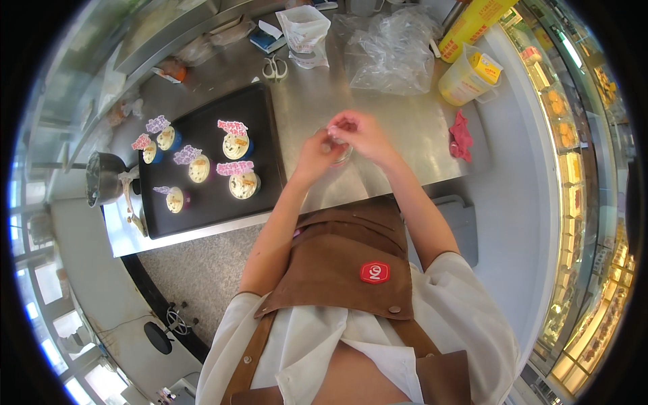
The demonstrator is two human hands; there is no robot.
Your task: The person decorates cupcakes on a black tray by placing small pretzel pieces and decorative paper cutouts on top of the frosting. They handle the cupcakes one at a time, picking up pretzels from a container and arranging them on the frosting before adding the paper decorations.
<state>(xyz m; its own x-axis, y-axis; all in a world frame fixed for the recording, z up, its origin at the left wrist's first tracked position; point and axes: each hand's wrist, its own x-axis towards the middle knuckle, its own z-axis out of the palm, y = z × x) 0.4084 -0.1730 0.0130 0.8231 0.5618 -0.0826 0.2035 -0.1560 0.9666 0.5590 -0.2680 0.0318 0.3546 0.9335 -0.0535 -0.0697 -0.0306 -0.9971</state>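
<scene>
My left hand (pixel 315 158) is curled around the left side of a small clear plastic container (pixel 344 156), just above the steel worktop. Over the container's top, my right hand (pixel 363 135) has its fingertips drawn together close to the left fingers. Whether a small thing is pinched between them is hidden. Left of my hands, a black baking tray (pixel 217 210) bears several cream-topped cupcakes (pixel 236 145) in coloured cups. Each carries a paper topper (pixel 232 126) with writing, pink or purple.
White-handled scissors (pixel 275 69) lie behind the tray, near a white bag (pixel 305 30). Crumpled clear plastic (pixel 392 48) lies at the back. A plastic jug (pixel 468 76) and a pink cloth (pixel 460 136) are on the right. A metal bowl (pixel 105 178) stands past the tray's left edge.
</scene>
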